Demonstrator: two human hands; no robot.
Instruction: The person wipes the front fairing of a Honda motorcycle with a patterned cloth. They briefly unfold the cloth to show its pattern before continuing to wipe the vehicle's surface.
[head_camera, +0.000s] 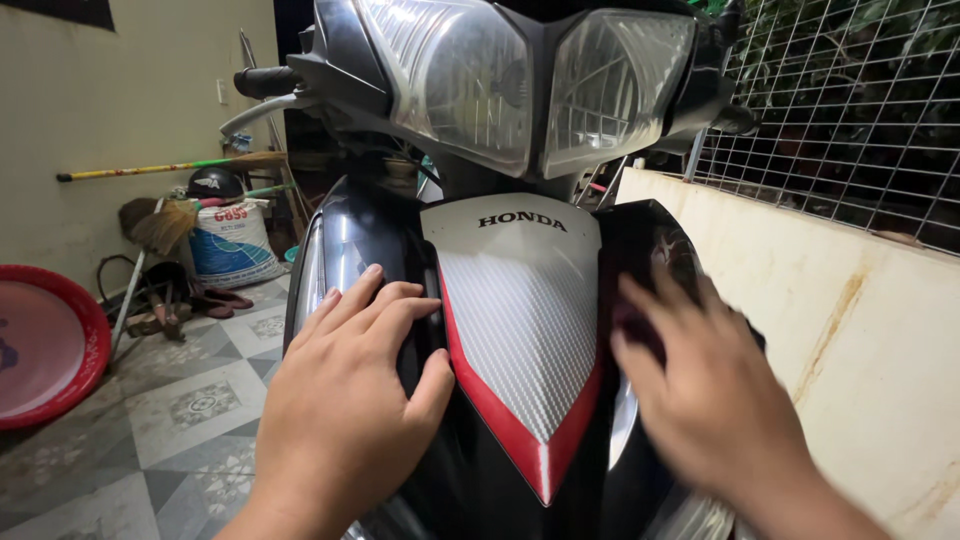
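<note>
White sack (233, 243) with blue and red print: upright on tiled floor by wall, well left of and beyond left hand (345, 400). Dark lettered badge (521, 220) on white scooter panel: above and between both hands.

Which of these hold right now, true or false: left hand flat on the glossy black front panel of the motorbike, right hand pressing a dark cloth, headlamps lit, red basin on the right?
1. The left hand lies flat on the glossy black front panel of the motorbike. True.
2. The right hand presses a dark cloth against the panel's other side. True, though blurred.
3. The twin clear headlamps are lit. False: they are dark.
4. The round red plastic basin stands by the right wall. False: it is at the left, on the tiled floor.
</note>
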